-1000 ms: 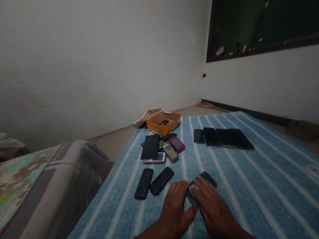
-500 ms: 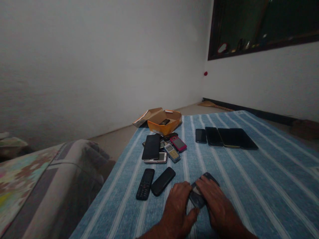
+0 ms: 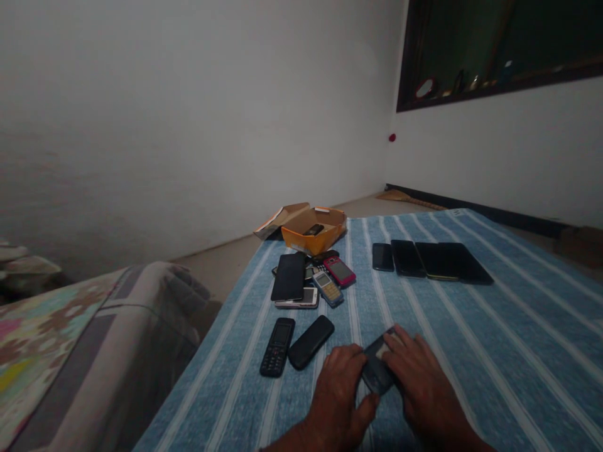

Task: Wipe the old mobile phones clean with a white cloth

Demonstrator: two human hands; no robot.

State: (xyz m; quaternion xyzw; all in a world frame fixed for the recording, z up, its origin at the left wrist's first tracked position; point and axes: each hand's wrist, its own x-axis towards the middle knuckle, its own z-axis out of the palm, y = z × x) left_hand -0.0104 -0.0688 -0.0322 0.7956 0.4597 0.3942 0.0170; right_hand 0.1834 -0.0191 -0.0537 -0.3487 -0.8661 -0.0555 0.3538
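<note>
A dark mobile phone (image 3: pixel 375 371) lies slanted on the striped cloth, between both hands. My left hand (image 3: pixel 338 384) grips its left side, with the thumb at the lower edge. On the opposite side, the fingers of my right hand (image 3: pixel 418 375) rest along the phone and cover part of a pale patch. To the left are a black keypad phone (image 3: pixel 277 347) and a black oblong piece (image 3: pixel 311 342), apart from my hands. Beyond them sits a pile with a large black phone (image 3: pixel 288 277), a blue-grey keypad phone (image 3: pixel 328 289) and a pink phone (image 3: pixel 340 271).
An open orange cardboard box (image 3: pixel 316 240) stands behind the pile, with a dark phone (image 3: pixel 314 230) inside. Several dark flat devices (image 3: pixel 409 258) lie in a row at the back right. The blue striped cloth (image 3: pixel 494 364) covers the surface. A draped, flowered fabric (image 3: pixel 51 320) is at the left.
My right hand has shifted slightly right, from across the phone's top to its right side, uncovering more of the phone. My left hand stays on the phone. The view has turned slightly left.
</note>
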